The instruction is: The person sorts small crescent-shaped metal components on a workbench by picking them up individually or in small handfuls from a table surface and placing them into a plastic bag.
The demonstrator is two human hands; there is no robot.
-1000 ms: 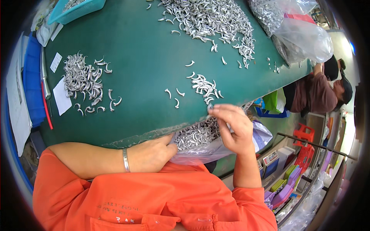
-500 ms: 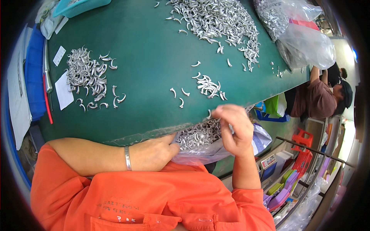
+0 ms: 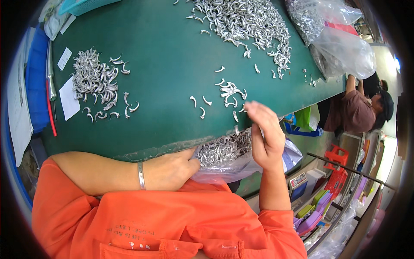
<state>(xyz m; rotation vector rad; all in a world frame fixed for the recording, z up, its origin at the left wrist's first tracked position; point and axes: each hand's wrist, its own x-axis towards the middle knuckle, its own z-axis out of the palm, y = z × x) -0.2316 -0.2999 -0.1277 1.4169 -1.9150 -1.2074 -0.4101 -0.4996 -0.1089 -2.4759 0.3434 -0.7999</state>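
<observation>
At the table (image 3: 155,95), your left hand (image 3: 170,170), fingers too hidden to tell, seemingly steadies the plastic bag (image 3: 221,174) open, while your right hand (image 3: 268,134), thumb and fingers apart, hovers beside silver hooks (image 3: 228,90) on top.

left forearm (image 3: 95,175) lies level across front of torso (image 3: 172,220), elbow out to left; left wrist (image 3: 151,176) nearly straight; left hand (image 3: 171,172) low, back of hand showing, fingers pointing right, fingertips out of sight, grip unreadable; right forearm (image 3: 274,192) rises almost upright; right hand (image 3: 267,134) higher than left and well apart from it, loosely opened, fingers (image 3: 264,113) together, slanting up and left, tips blurred; right thumb (image 3: 257,142) spread away below them, gap showing between
</observation>
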